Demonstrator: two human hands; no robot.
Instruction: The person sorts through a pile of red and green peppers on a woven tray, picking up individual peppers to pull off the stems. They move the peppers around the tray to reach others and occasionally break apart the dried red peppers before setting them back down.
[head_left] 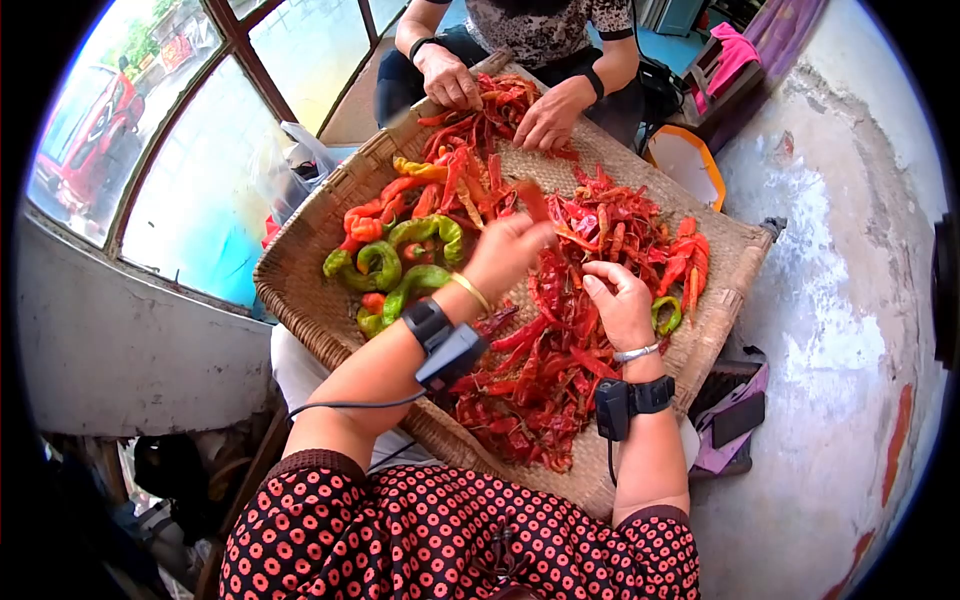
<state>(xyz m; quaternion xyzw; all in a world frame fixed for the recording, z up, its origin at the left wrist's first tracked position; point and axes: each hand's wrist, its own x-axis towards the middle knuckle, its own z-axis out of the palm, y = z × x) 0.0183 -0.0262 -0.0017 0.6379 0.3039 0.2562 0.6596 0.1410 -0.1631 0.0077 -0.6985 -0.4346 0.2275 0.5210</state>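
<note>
My left hand [508,258] is closed above the middle of a shallow woven basket [715,290], with a motion-blurred red chili pepper [533,202] sticking out past its fingers. My right hand [622,308] hovers over the right part of the dried red chilies [550,370], thumb and forefinger drawn together; whatever lies between them is hidden. Under my left wrist are curled green peppers [405,285]. Fresher red peppers [375,222] and a yellowish one [420,169] lie on the left side of the basket.
Across the basket sits another person [530,30], both hands [548,118] at a heap of red chilies on the far end. An orange-rimmed container [690,165] stands beyond the right edge. A phone [738,419] lies at lower right. Windows and a wall flank the basket.
</note>
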